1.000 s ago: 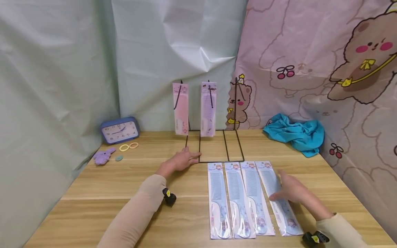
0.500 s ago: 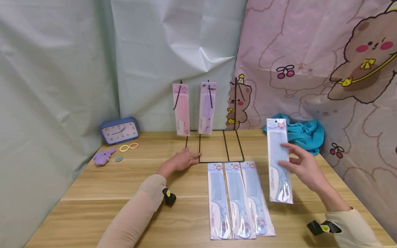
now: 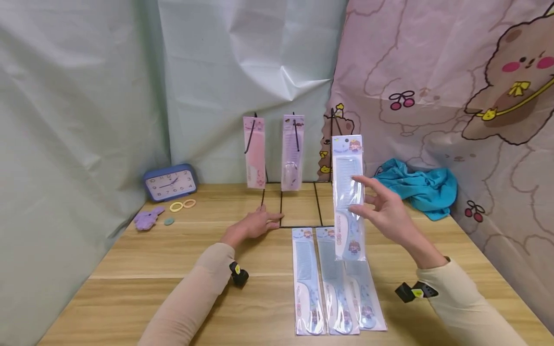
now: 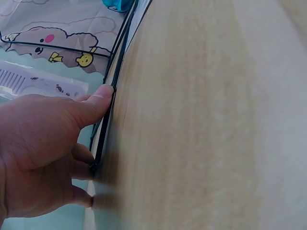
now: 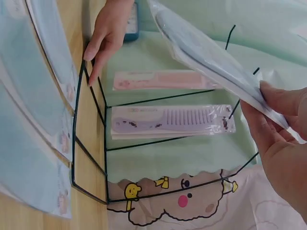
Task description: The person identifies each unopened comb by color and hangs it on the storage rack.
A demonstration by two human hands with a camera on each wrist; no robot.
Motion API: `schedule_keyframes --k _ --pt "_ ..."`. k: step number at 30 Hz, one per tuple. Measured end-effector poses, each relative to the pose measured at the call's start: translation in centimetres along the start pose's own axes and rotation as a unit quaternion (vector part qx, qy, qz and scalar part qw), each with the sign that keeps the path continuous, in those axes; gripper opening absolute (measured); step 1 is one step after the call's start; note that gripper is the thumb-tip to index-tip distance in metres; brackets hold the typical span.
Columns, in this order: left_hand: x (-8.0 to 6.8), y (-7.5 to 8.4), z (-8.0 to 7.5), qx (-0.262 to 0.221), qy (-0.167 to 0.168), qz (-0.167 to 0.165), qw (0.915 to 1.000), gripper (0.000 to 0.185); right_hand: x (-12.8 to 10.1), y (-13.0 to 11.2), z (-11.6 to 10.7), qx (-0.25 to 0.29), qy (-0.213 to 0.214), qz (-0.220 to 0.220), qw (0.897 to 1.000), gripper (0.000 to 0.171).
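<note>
Three pale blue packaged combs [image 3: 331, 278] flat on wooden table [image 3: 151, 269], nearest; right hand [image 3: 387, 216] pinching fourth blue packaged comb [image 3: 347, 192] upright above them; left hand [image 3: 255, 225], fingers flat, pressing black wire rack [image 3: 298, 206] base; pink [image 3: 254, 151] and lilac [image 3: 292, 151] packaged combs hanging behind

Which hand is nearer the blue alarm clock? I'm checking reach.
Left. The left hand rests on the black wire rack's base, right of the blue alarm clock; the right hand holds a packaged blue comb farther right.
</note>
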State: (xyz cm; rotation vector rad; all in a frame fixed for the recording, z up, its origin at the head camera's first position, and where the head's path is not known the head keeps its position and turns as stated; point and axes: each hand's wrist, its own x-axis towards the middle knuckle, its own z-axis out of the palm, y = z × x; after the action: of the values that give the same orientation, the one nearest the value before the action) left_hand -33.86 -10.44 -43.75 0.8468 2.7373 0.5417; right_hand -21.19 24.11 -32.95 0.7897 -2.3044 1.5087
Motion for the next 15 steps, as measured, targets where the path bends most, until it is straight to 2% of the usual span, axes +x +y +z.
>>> schedule_keyframes --k 4,8,15 --pt "-0.1 0.2 0.1 -0.002 -0.006 0.006 1.0000 0.048 0.7 0.5 0.5 -0.004 0.001 0.019 1.000 0.065" --pt "-0.1 0.2 0.1 -0.002 -0.008 -0.002 1.0000 0.048 2.1 1.1 0.8 -0.024 0.019 0.052 0.998 0.066" --pt "-0.1 0.3 -0.1 -0.003 0.000 -0.008 1.0000 0.047 7.7 3.5 0.9 -0.069 0.080 0.128 0.986 0.063"
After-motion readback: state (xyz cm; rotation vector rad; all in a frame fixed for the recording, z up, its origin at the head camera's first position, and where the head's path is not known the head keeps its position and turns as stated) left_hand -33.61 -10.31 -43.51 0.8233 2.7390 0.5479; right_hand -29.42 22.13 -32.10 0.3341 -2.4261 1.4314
